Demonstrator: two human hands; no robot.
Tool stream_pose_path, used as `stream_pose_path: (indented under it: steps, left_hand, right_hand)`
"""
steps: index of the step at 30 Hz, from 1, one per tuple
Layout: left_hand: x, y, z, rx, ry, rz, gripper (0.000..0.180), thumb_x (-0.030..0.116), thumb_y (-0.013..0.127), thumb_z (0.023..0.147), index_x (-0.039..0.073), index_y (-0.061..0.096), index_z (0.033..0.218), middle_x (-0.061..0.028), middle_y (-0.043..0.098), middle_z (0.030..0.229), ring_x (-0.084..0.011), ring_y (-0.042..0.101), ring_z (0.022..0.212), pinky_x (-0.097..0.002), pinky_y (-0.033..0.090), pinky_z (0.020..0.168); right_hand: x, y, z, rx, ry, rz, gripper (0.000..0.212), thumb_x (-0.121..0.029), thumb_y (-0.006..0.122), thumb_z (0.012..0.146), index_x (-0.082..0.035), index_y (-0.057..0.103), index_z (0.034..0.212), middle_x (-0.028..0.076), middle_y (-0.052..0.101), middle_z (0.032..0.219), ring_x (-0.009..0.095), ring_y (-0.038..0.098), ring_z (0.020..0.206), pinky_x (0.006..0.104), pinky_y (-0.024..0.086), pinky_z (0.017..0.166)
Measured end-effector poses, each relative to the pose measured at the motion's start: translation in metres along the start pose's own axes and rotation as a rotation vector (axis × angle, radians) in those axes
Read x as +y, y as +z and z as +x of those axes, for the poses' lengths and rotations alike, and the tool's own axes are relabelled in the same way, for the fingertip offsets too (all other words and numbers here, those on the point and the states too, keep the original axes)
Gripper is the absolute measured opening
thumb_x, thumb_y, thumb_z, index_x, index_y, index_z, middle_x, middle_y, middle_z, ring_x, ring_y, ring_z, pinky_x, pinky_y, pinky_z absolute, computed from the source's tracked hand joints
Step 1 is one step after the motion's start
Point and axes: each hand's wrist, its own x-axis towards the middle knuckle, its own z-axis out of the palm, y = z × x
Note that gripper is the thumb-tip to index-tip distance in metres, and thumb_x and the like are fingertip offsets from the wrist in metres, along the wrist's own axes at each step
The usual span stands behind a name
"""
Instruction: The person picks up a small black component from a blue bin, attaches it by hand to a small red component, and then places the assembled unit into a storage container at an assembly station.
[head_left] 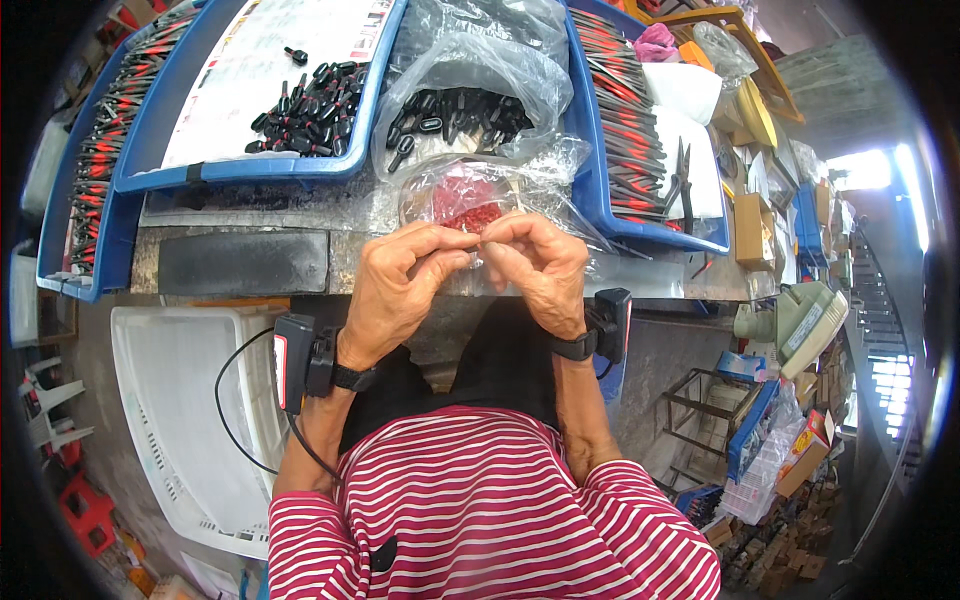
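My left hand (pixel 403 284) and my right hand (pixel 541 268) meet at the bench's front edge, thumb and fingers of each pinched together. Whatever is between the fingertips is too small to make out. Just beyond them lie small red pieces (pixel 470 217) in clear plastic. A clear plastic bag (pixel 545 85) behind these holds many black plastic pieces with rounded heads (pixel 430 124). More black pieces (pixel 318 108), some with red tips, are heaped on printed paper in a blue tray (pixel 240 172) to the left.
Slim red-and-grey tools (pixel 622 110) fill a blue bin (pixel 640 232) at right, beside black-handled pliers (pixel 682 185). A similar bin stands far left. A dark flat block (pixel 243 262) lies on the bench edge. Below left sits a white plastic crate (pixel 190 420); boxes crowd the right side.
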Motion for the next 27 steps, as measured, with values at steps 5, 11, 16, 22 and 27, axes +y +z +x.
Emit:
stream_pose_path:
  steps: [5,11,16,22,27]
  left_hand:
    - [-0.003,-0.004,-0.002,-0.018,0.069,0.101,0.013,0.002,0.063,0.073,-0.001,0.062,0.085,-0.0128,0.062,0.075,-0.0218,0.061,0.066,-0.0278,0.046,0.058]
    - [0.0,-0.004,-0.01,0.044,0.094,0.202,0.014,0.001,0.068,0.068,-0.003,0.061,0.08,-0.0091,0.063,0.075,-0.0179,0.062,0.067,-0.026,0.048,0.059]
    - [-0.002,0.003,-0.015,0.071,0.161,0.271,0.015,0.0,0.07,0.066,-0.002,0.061,0.077,-0.0115,0.063,0.073,-0.022,0.063,0.067,-0.0275,0.049,0.06]
    - [-0.007,0.011,-0.015,0.142,0.255,0.24,0.013,0.003,0.068,0.067,0.0,0.058,0.074,-0.0107,0.06,0.069,-0.0256,0.06,0.061,-0.0313,0.047,0.054]
    - [-0.007,0.012,-0.019,0.125,0.237,0.227,0.011,0.002,0.067,0.068,0.0,0.058,0.074,-0.0107,0.06,0.069,-0.0257,0.061,0.062,-0.0312,0.047,0.055]
  right_hand:
    - [-0.002,-0.004,0.0,-0.083,0.092,-0.004,0.008,0.001,0.058,0.079,0.001,0.057,0.087,0.002,0.057,0.069,0.004,0.053,0.056,0.0167,0.044,0.048]
    - [-0.003,-0.005,0.0,-0.116,0.091,0.001,0.008,0.001,0.059,0.078,0.001,0.058,0.086,0.001,0.057,0.066,0.004,0.054,0.054,0.0167,0.044,0.046]
    - [-0.003,-0.007,-0.001,-0.133,0.146,-0.052,0.011,0.007,0.057,0.076,0.006,0.056,0.087,0.009,0.056,0.079,0.009,0.053,0.056,0.0199,0.043,0.046]
    - [0.002,-0.004,-0.003,-0.16,0.189,-0.004,0.011,0.004,0.057,0.078,0.003,0.057,0.089,0.004,0.057,0.069,0.007,0.054,0.054,0.0185,0.044,0.047]
    - [0.011,-0.001,-0.006,-0.196,0.21,0.083,0.013,0.0,0.057,0.08,0.004,0.056,0.092,0.002,0.058,0.067,0.006,0.055,0.055,0.0177,0.045,0.049]
